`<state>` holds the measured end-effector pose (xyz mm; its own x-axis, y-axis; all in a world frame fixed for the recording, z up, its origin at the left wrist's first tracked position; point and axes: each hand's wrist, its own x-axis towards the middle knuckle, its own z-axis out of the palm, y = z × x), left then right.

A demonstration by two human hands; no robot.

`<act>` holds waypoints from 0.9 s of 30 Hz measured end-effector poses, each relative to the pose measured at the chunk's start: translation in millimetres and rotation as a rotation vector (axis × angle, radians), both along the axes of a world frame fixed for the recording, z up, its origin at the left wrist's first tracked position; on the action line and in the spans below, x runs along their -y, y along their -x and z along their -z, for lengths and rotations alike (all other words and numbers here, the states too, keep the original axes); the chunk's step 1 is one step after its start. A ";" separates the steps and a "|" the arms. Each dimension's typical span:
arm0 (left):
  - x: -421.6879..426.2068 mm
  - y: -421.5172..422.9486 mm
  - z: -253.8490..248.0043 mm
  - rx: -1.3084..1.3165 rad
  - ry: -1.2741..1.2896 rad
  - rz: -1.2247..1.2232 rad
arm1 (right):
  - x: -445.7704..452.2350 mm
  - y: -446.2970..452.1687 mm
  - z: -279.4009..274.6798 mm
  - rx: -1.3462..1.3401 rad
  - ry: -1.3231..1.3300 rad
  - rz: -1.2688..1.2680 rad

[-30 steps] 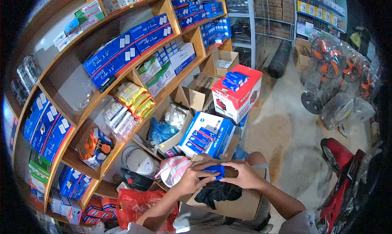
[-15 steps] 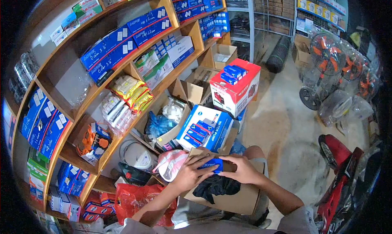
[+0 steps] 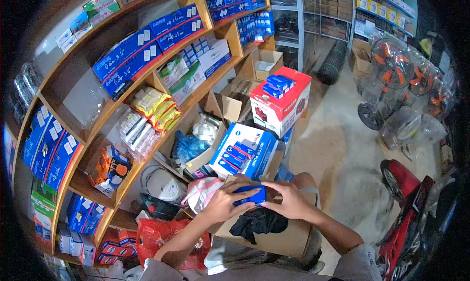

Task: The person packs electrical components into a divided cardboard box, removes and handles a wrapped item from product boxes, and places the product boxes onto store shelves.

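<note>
A small blue box (image 3: 249, 195) is held over an open cardboard box (image 3: 281, 242). My left hand (image 3: 223, 201) wraps its fingers over the left part and top of the small box. My right hand (image 3: 288, 200) has its thumb and fingers at the right end of it. Black cloth (image 3: 259, 223) lies just below, on the cardboard. Directly beyond my hands is a white and blue water pump box (image 3: 263, 147) with several small blue boxes (image 3: 237, 157) on top.
Wooden shelves (image 3: 142, 82) with blue cartons curve along the left. A red and white box (image 3: 293, 109) stands ahead. At lower left lies a red plastic bag (image 3: 161, 239). Wrapped fans (image 3: 391, 70) are at right, with a red motorbike (image 3: 409, 207) nearer.
The small blue box has turned and tilted a little between my hands, and my left fingers have shifted over it. The view has moved slightly.
</note>
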<state>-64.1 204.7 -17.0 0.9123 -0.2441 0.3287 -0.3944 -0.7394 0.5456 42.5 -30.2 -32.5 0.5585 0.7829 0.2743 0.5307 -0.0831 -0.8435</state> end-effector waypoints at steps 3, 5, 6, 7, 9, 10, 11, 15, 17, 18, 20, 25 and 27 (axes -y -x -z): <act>9.9 2.1 1.8 0.025 0.108 -0.092 | -0.6 -7.7 0.3 -0.093 -0.088 0.030; 11.3 -11.0 18.5 0.184 0.146 -0.152 | -6.8 -5.6 1.8 -0.220 -0.126 0.109; 18.0 -12.5 14.6 0.136 0.205 -0.246 | -14.6 -5.7 14.2 -0.362 -0.222 0.116; 23.0 -15.1 11.0 0.110 0.290 -0.314 | -22.4 -5.2 26.4 -0.501 -0.318 0.129; 31.4 -20.4 -5.2 0.156 0.231 -0.392 | -28.2 -1.9 10.5 -0.919 -0.251 0.148; 33.7 -22.9 -11.3 0.158 0.220 -0.392 | -33.1 -1.4 15.4 -0.950 -0.350 0.086; 34.2 -26.2 -14.4 0.167 0.207 -0.390 | -33.8 -1.7 14.1 -0.961 -0.346 0.097; 24.0 -28.5 -19.0 0.104 0.176 -0.287 | -33.6 -9.4 3.3 -1.048 -0.505 -0.067; 18.5 -27.4 -18.0 0.089 0.148 -0.251 | -32.7 -11.7 6.9 -1.100 -0.504 -0.091; 17.0 -26.6 -17.2 0.078 0.123 -0.219 | -32.1 -12.8 8.5 -1.106 -0.504 -0.088; 17.1 -25.1 -20.5 0.059 0.103 -0.207 | -30.9 -14.6 12.2 -1.123 -0.465 -0.049; 17.7 -22.2 -22.0 0.058 0.065 -0.181 | -27.3 -15.4 14.4 -1.094 -0.464 -0.069; 18.0 -21.4 -20.9 0.075 0.042 -0.186 | -24.9 -13.9 10.6 -1.092 -0.458 -0.066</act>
